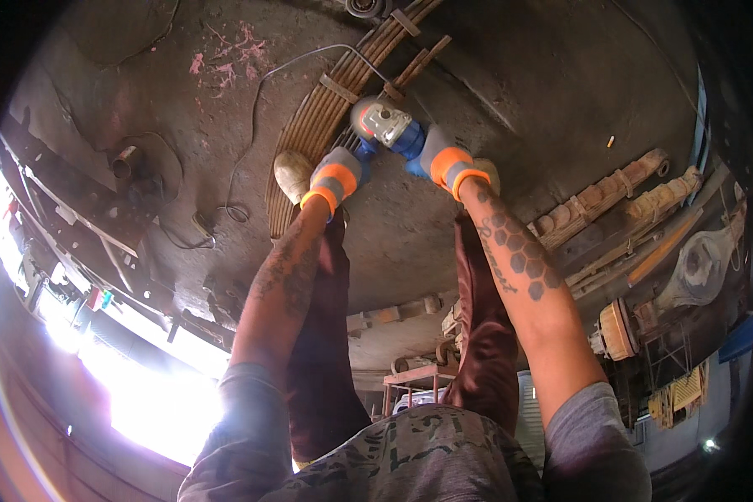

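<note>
I hold an angle grinder point(390, 125) with a metal head, a blue body and a round disc at its left end. My right hand point(441, 156), in a grey and orange glove, is closed around the blue body. My left hand point(338, 173), gloved alike, is closed beside the head on a blue part that looks like the side handle. The disc lies against or just above a rusty leaf spring pack point(309, 121) on the floor; contact cannot be made out. My left shoe point(293, 175) rests on or against the pack. My right shoe is mostly behind my right hand.
A thin cable point(255, 109) loops over the floor to the left of the pack. A short rusty pipe point(125, 162) stands farther left. More leaf springs point(602, 197) and an axle housing point(701, 266) lie at the right. Behind my legs stands a reddish metal stand point(417, 374).
</note>
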A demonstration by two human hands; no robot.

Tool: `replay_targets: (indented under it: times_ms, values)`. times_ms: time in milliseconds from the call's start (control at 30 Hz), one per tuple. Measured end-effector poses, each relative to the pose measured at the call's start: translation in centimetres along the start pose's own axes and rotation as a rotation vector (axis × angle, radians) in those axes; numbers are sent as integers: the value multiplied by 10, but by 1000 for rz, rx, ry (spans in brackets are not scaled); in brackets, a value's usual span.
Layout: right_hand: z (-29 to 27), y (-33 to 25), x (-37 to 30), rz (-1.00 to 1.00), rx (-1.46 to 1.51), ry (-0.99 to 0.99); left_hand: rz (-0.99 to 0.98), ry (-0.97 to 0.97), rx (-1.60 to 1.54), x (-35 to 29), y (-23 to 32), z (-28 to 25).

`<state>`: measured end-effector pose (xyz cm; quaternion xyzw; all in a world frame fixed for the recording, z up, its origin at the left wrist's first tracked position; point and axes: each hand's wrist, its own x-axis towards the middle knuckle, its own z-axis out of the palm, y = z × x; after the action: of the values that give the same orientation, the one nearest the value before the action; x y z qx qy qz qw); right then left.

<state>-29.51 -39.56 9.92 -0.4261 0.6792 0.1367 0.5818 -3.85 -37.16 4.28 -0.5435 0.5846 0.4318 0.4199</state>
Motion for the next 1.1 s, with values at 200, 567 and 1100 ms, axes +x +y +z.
replay_targets:
  times_ms: [200,567,1100]
  values:
    - [15,18,5,-10,45,79,-45,51,58,-44,38,-32]
    - [-17,18,2,-192,-78,-95,-306,189,-464,-75,64,-19]
    - [-91,33,-47,-628,-490,-99,316,862,141,55,-44,-192]
